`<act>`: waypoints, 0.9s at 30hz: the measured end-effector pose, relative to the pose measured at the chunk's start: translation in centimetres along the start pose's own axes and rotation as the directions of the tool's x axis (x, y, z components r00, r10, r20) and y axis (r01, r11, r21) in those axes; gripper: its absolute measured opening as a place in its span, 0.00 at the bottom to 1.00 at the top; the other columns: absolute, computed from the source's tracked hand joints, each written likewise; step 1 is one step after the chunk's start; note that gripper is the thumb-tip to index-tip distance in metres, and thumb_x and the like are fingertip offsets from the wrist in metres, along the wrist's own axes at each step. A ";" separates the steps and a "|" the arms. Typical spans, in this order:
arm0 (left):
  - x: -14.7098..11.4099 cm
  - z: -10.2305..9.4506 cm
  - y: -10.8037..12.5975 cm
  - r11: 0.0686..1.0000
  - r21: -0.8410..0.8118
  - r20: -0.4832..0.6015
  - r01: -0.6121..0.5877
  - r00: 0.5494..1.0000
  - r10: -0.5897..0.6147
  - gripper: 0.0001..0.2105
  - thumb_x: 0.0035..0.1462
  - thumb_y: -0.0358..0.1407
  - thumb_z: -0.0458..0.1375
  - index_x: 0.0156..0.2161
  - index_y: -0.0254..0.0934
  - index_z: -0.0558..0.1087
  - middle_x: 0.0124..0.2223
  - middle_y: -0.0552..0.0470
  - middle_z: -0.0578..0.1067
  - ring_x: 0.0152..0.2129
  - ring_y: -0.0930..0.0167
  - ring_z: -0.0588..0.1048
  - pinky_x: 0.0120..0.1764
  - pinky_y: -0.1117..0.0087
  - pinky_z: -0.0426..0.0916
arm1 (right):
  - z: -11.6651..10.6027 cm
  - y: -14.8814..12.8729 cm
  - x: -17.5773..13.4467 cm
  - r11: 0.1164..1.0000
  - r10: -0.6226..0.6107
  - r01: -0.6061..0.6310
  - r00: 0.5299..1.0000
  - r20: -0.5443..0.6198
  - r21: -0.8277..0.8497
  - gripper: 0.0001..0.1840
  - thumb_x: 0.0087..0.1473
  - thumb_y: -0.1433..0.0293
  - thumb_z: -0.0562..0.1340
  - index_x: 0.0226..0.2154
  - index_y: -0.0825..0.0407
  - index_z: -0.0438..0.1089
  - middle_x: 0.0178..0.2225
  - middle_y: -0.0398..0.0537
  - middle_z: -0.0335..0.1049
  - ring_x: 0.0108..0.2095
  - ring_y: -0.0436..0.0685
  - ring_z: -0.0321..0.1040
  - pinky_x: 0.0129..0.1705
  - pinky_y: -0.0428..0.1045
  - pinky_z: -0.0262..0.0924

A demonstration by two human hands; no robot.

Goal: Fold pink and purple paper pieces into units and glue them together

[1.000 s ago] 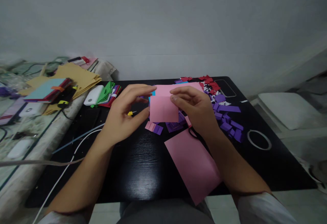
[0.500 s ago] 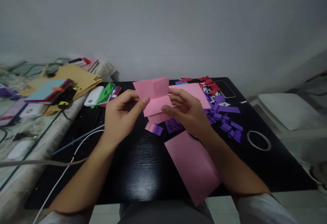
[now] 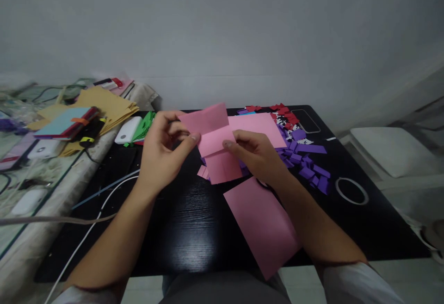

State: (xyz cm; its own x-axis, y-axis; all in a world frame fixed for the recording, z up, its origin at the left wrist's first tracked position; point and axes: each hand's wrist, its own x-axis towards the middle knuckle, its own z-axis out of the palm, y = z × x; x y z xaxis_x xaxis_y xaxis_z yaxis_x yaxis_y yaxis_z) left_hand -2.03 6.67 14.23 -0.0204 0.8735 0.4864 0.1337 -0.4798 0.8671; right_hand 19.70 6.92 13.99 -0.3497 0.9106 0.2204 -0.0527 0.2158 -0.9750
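Between my hands, above the black table, is a creased pink paper sheet (image 3: 222, 165) with its top part bent up and its lower part hanging down. My left hand (image 3: 166, 149) pinches its left edge, thumb in front and fingers behind. On the right edge, my right hand (image 3: 255, 153) grips it the same way. Below my right hand lies a flat pink sheet (image 3: 262, 225), its corner past the table's front edge. A second flat pink sheet (image 3: 258, 128) lies behind my right hand. Small folded pink pieces (image 3: 203, 171) show partly behind the hanging paper.
Purple folded pieces (image 3: 308, 165) and red scraps (image 3: 286, 114) are scattered at the right. A clear ring (image 3: 351, 190) lies near the black table's (image 3: 187, 230) right side. Green paper strips (image 3: 143, 127) and a white cable (image 3: 104, 207) are at left. A white stool (image 3: 391, 151) stands beyond the right edge.
The lower part of the creased pink sheet has come down and hangs longer, covering more of the small pieces. My left hand's fingers have shifted up, and the top flap tilts more.
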 end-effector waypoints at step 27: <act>-0.1 -1.1 1.2 0.857 0.376 0.094 -0.352 0.935 0.343 0.08 0.63 0.32 0.65 0.44 0.48 0.83 0.44 0.53 0.84 0.42 0.65 0.81 0.50 0.55 0.77 | 1.6 -0.3 -1.3 0.754 -0.414 0.277 0.904 -0.104 -0.596 0.30 0.59 0.62 0.73 0.61 0.45 0.69 0.50 0.53 0.77 0.45 0.62 0.74 0.50 0.59 0.72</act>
State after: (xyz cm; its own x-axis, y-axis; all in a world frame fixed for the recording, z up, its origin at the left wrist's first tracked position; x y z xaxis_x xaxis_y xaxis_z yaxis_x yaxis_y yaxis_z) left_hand -2.99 5.93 15.37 0.1203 0.6598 0.7417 0.4941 -0.6878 0.5317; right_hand 18.69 5.11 13.91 -0.1973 0.7707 0.6059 0.4208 0.6248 -0.6577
